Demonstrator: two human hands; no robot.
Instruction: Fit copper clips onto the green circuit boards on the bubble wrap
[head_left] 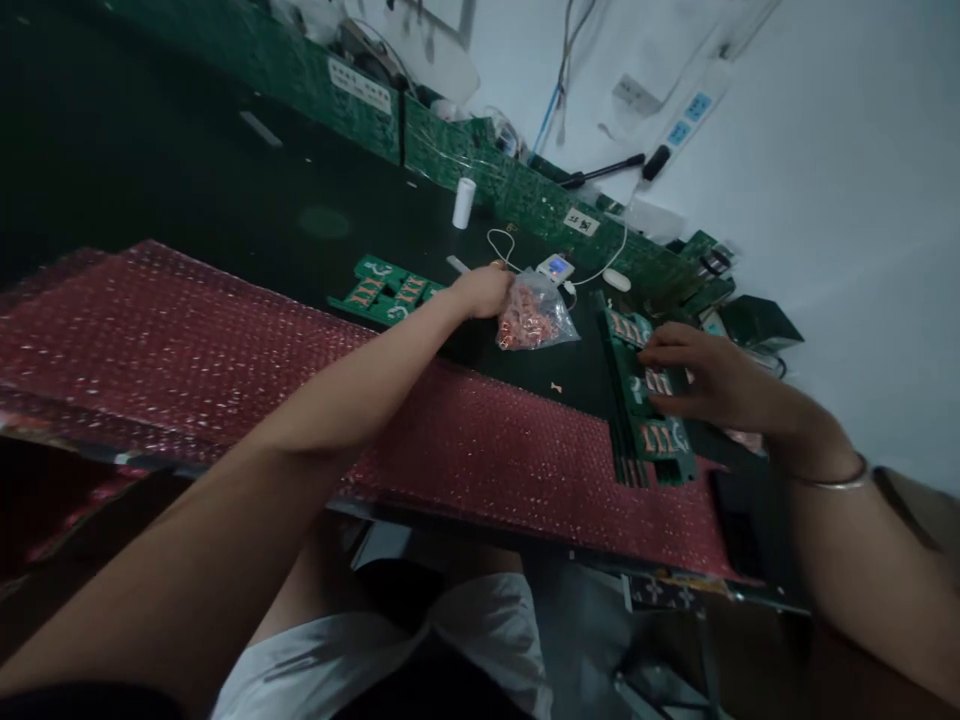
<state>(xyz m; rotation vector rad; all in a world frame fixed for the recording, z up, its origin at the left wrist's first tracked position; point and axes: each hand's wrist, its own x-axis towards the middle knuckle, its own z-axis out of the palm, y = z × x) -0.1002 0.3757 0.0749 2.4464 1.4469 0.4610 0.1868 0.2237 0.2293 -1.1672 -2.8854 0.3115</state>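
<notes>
My left hand (486, 291) is closed on the upper left edge of a clear plastic bag (551, 318) filled with small orange-copper pieces. The bag rests on the dark table. To the right, my right hand (701, 375) is open, its fingers apart over a stack of green circuit boards (626, 385); whether the fingertips touch the top board I cannot tell. Rows of orange-copper parts and white loops show on that board. Behind my left forearm lies another green circuit board (386, 290) with similar parts, partly hidden by the arm.
Red bubble wrap (495, 430) covers the table's front edge. At the back are a white roll (464, 203), a small device with a lit screen (556, 268) and a white cable. A low green partition (450, 155) runs behind. One small loose piece (556, 387) lies before the bag.
</notes>
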